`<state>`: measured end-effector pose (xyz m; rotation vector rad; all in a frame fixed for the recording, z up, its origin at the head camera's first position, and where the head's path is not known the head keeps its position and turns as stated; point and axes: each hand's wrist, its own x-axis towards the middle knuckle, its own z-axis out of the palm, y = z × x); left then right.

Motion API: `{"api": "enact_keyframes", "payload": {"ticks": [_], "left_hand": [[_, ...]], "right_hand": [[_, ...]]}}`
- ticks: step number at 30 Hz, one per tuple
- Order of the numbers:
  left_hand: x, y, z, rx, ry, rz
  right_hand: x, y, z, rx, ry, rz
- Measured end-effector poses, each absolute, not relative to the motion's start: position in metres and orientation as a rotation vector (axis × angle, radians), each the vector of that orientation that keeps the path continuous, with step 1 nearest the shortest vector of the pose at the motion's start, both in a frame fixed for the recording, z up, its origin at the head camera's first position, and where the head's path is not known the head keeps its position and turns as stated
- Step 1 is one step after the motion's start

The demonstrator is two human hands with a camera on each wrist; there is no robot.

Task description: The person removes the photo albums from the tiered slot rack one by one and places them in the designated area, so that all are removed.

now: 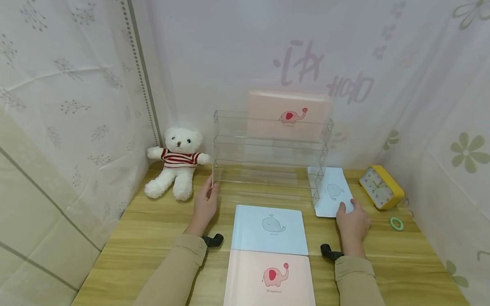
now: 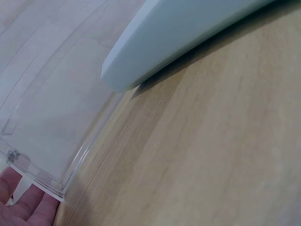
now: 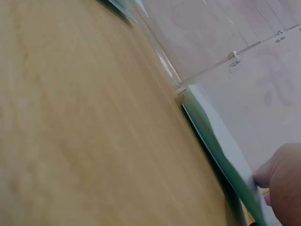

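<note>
A clear acrylic tiered rack (image 1: 269, 161) stands at the back of the table. My left hand (image 1: 205, 201) is at its left side, fingertips against the outer face of the side panel, as the left wrist view also shows. At the rack's right side lies a light blue book with a whale drawing (image 1: 329, 193). My right hand (image 1: 352, 221) pinches the front right corner of this book between thumb and fingers. In front of the rack lie another blue whale book (image 1: 251, 229) and, nearer, a pink elephant book (image 1: 249, 279). One more pink elephant book (image 1: 268, 111) stands in the rack's top tier.
A white teddy bear (image 1: 180, 159) in a striped top sits left of the rack. To the right are a yellow clock (image 1: 381, 186) and a small green ring (image 1: 396, 224). Patterned cloth (image 1: 209, 50) hangs close behind and beside the wooden table (image 1: 131, 247).
</note>
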<state>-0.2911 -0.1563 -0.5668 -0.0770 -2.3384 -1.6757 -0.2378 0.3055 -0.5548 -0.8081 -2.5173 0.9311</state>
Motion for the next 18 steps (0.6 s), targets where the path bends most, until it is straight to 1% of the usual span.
{"api": "enact_keyframes", "payload": {"ticks": [5, 18], "left_hand": [[-0.2895, -0.1554, -0.5667, -0.077, -2.332, -1.671], [-0.2894, -0.1549, -0.5669, -0.054, -2.314, -1.696]], "right_hand": [[-0.2369, 0.3053, -0.5578, -0.837, -2.572, 0.853], [-0.2373, 0.3051, -0.5557, -0.828, -2.641, 0.845]]}}
